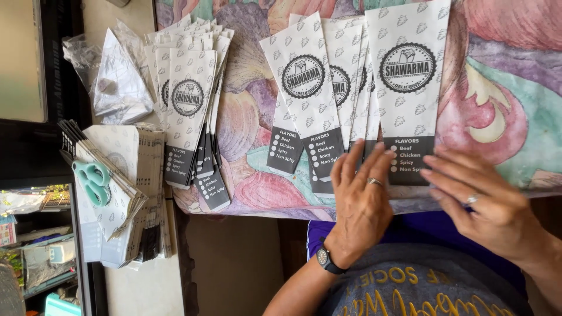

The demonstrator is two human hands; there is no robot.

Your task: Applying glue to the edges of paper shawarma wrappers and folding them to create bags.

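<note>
While both hands lie flat, fingers spread, left hand (360, 199) and right hand (486, 202) press front paper sleeve (408, 88); best square edges against sleeve fan (328, 93) behind.

Head view, looking down.

- Table (503, 117): covered with a painted-looking cloth in pink, purple and teal.
- Paper sleeve (410, 88): white with a dark band and round emblem, lying flat near the table's near edge, topmost of a fanned row of sleeves (316, 99).
- Left hand (360, 199): flat, fingers spread, ring and wristwatch worn, pressing on the sleeve's dark lower end.
- Right hand (486, 202): open, ringed, fingertips touching the same sleeve's lower right edge.
- Second stack of sleeves (190, 99): fanned, toward the table's left edge.
- Scissors (92, 180): teal handles, resting on a pile of folded sleeves (126, 199) beyond the left edge.
- Crumpled clear plastic wrap (117, 82): near the far left corner.
</note>
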